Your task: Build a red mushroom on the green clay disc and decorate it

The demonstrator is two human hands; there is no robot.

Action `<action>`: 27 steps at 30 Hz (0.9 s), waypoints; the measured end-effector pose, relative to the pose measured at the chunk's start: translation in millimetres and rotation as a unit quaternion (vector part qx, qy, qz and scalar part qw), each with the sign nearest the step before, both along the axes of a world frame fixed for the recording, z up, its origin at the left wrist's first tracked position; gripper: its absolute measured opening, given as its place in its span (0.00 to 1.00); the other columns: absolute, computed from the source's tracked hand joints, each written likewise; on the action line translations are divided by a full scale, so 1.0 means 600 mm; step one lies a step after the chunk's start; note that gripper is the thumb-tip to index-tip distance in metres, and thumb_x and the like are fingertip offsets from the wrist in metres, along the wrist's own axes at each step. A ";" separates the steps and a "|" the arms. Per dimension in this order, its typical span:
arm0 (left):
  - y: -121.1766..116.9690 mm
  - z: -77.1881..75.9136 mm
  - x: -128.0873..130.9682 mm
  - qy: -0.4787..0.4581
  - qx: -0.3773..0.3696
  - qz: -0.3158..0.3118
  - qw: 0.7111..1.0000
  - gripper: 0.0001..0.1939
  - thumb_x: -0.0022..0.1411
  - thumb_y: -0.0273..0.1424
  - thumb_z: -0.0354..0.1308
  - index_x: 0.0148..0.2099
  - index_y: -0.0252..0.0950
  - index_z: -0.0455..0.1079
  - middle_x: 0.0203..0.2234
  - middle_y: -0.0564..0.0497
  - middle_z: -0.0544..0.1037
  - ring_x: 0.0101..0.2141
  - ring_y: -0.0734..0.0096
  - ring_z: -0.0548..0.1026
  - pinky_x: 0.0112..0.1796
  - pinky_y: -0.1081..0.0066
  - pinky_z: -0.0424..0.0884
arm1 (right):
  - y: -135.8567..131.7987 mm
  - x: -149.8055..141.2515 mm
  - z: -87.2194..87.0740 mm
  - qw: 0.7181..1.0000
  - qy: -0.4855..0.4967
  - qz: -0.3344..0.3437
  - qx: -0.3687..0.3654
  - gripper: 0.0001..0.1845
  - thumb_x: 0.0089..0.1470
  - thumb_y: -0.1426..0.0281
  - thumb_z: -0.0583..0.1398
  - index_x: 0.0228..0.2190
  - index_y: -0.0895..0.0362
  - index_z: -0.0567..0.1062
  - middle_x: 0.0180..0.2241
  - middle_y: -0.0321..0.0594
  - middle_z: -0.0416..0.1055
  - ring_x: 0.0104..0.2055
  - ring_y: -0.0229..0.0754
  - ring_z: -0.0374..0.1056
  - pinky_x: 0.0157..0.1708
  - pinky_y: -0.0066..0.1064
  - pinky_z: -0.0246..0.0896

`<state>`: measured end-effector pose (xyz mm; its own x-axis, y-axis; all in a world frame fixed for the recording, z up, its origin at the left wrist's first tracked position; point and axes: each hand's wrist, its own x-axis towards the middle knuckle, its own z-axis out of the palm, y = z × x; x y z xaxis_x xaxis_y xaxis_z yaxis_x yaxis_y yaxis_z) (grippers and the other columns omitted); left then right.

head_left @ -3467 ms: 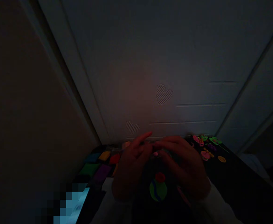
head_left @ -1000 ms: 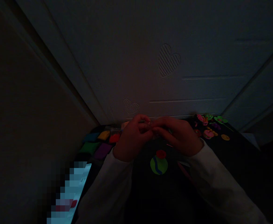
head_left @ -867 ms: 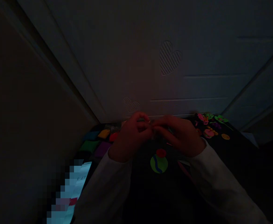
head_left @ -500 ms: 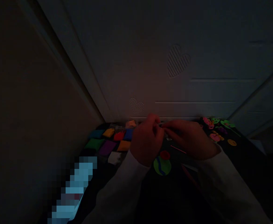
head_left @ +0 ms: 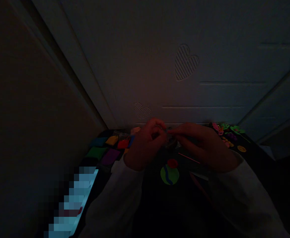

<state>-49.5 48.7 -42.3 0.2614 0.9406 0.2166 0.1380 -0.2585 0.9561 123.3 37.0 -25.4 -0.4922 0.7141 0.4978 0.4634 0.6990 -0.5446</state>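
As left hand [head_left: 146,147] curls inward | right hand [head_left: 205,145] faces it | grips too dark to tell

The fingers of the left hand [head_left: 146,145] and right hand [head_left: 204,143] have been drawn slightly apart, and a dim, clear-looking item [head_left: 170,141] has been exposed between them. More of the pink stick [head_left: 189,157] has been uncovered; the orange packet [head_left: 126,151] has been mostly hidden.

Single cam, worn on the head, so you're looking forward and kinda down over the sleeves [head_left: 117,188] at the hands [head_left: 146,145], pretty near. Dark counter [head_left: 255,165] sits low in view, heart-marked panel [head_left: 135,72] fills most of the top.
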 end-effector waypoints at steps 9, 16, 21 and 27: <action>-0.003 0.008 -0.006 -0.168 -0.067 -0.061 0.982 0.04 0.53 0.26 0.53 0.34 0.36 0.63 0.18 0.59 0.66 0.19 0.83 0.64 0.22 0.79 0.60 | 0.006 0.000 -0.007 0.948 0.151 0.019 -0.280 0.11 0.51 0.62 0.57 0.27 0.58 0.70 0.23 0.33 0.66 0.23 0.31 0.62 0.21 0.22 0.58; -0.018 0.025 -0.016 -0.114 -0.061 -0.049 0.990 0.10 0.49 0.31 0.60 0.36 0.36 0.68 0.28 0.53 0.75 0.30 0.76 0.73 0.31 0.77 0.69 | -0.002 -0.008 0.001 0.947 0.241 -0.017 -0.212 0.07 0.49 0.67 0.59 0.25 0.58 0.72 0.23 0.33 0.68 0.24 0.31 0.64 0.22 0.22 0.60; -0.030 0.032 -0.028 -0.004 0.090 0.038 0.995 0.11 0.47 0.28 0.63 0.36 0.40 0.69 0.28 0.56 0.75 0.30 0.78 0.73 0.31 0.78 0.69 | -0.007 -0.008 0.005 0.959 0.241 -0.037 -0.144 0.05 0.49 0.68 0.59 0.29 0.54 0.75 0.27 0.33 0.73 0.28 0.34 0.68 0.28 0.25 0.65; -0.036 0.034 -0.034 -0.054 0.094 0.031 0.994 0.13 0.43 0.27 0.65 0.34 0.41 0.69 0.27 0.56 0.75 0.28 0.75 0.74 0.29 0.76 0.71 | -0.011 -0.009 0.005 0.955 0.268 -0.074 -0.103 0.08 0.51 0.67 0.57 0.33 0.51 0.76 0.31 0.33 0.75 0.32 0.36 0.70 0.30 0.26 0.67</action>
<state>-69.6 27.2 -21.8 0.1704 0.8946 0.4131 0.0590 -0.4278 0.9020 117.8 30.4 -22.6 -0.0927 0.8657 0.4919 0.1643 0.5005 -0.8500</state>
